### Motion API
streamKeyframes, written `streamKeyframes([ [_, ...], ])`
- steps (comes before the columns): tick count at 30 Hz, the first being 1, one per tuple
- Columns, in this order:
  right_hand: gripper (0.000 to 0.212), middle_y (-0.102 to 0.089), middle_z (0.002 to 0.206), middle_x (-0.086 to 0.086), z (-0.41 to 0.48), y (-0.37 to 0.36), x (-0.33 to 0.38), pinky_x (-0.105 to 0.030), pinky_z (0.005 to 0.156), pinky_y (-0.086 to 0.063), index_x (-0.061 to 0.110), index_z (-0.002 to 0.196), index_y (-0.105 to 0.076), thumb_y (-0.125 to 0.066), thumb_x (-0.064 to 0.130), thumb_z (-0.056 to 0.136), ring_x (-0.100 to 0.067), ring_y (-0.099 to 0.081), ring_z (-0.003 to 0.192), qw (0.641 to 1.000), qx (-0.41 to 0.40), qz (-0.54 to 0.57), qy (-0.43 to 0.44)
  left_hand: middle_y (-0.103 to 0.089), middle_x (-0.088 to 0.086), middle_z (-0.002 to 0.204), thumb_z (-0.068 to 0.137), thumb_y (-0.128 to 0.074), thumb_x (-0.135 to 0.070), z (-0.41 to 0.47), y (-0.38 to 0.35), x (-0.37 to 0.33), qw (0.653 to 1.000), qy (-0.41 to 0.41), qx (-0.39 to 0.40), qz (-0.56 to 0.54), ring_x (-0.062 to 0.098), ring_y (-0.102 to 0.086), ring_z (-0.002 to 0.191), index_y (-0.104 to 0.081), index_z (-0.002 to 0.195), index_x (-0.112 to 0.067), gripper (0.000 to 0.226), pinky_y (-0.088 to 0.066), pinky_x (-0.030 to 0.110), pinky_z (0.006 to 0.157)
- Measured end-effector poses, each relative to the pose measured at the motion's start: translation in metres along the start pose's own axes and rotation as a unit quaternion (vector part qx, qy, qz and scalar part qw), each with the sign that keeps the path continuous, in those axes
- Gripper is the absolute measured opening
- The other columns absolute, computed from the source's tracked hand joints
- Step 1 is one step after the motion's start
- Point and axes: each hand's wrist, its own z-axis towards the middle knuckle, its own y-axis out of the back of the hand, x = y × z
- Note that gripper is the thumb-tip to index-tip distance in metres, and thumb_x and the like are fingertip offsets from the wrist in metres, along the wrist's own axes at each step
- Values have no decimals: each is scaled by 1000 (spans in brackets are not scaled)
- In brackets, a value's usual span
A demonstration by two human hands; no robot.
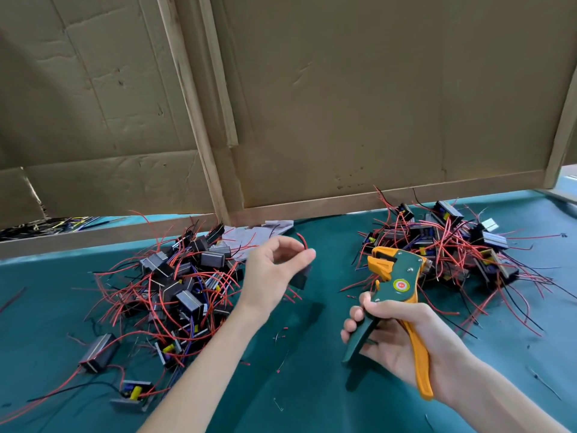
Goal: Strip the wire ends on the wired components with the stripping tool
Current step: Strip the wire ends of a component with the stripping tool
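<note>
1. Our left hand (274,270) pinches a red wire (303,240) between thumb and fingertips. Its dark component (301,278) dangles just below, blurred.
2. Our right hand (402,342) curls round both handles of the stripping tool (395,276). The tool's jaws seem parted; they face the wire but stand apart from it.
3. We judge the wire thin and floppy and the component light. It is best held close to the free end, so it feeds straight into the jaws.
4. Further out, a left pile (175,292) and a right pile (449,245) of wired components lie on the green mat (312,410), either side of our hands.
</note>
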Motion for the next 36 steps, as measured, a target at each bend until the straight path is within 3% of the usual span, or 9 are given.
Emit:
streamKeyframes([
  [8, 16, -56, 73, -18, -4, -5, -2, -45, 70, -56, 3, 72, -64, -74, -1, 61, -36, -60, 67, 1000, 7, -6, -5, -70, -2, 73, 60, -80, -22, 5, 10, -35, 991, -10, -26, -130, 9, -61, 69, -68, 66, -23, 13, -46, 14, 65],
  [13, 20, -56, 74, -18, -5, -6, -3, -46, 70, -56, 2, 73, -65, -77, 0, 56, -36, -60, 67, 1000, 5, -16, -9, -71, 18, 90, 68, -77, -12, 3, 6, -40, 989, 15, -11, -147, 37, -63, 90, -64, 77, -16, 17, -46, 34, 86],
  [15, 20, -56, 73, -18, -6, -7, -3, -45, 70, -56, 2, 72, -65, -77, 0, 55, -36, -60, 67, 1000, 3, -19, -8, -71, 11, 84, 62, -77, -16, 2, 5, -40, 987, 26, -11, -157, 28, -62, 87, -62, 81, -16, 25, -44, 31, 84],
  [19, 20, -56, 74, -18, -8, -10, -2, -45, 69, -57, 2, 73, -65, -75, -1, 56, -36, -60, 66, 1000, 4, -20, -7, -67, 28, 100, 63, -77, -18, 0, 4, -40, 987, 38, -8, -156, 27, -60, 94, -64, 82, -16, 24, -44, 28, 82],
  [25, 10, -55, 75, -19, -12, -14, -1, -45, 69, -57, 2, 74, -64, -68, -2, 65, -35, -60, 66, 1000, 3, -20, -6, -65, -3, 72, 75, -74, -2, 3, 4, -34, 989, 39, -20, -142, 6, -57, 66, -64, 73, -19, 20, -44, 11, 60],
  [29, 12, -55, 76, -19, -13, -15, -1, -46, 69, -57, 1, 76, -63, -68, -2, 65, -36, -59, 67, 1000, 2, -21, -7, -64, -5, 70, 77, -73, -2, 1, 4, -32, 991, 42, -18, -125, 5, -58, 65, -63, 75, -18, 19, -44, 12, 62],
  [32, 13, -54, 75, -19, -13, -15, -1, -46, 68, -57, 1, 76, -62, -68, -2, 65, -35, -59, 67, 1000, 3, -22, -8, -60, -8, 67, 86, -64, -1, 1, 7, -31, 992, 49, 9, -113, 10, -65, 67, -59, 82, -16, 16, -47, 19, 73],
  [36, 18, -55, 76, -19, -12, -12, -1, -45, 69, -56, 2, 77, -63, -74, -2, 62, -35, -59, 68, 999, 22, -26, -9, -66, -5, 79, 90, -58, 0, 0, 13, -33, 996, 38, 54, -62, 12, -66, 65, -64, 82, -13, 16, -48, 23, 75],
])
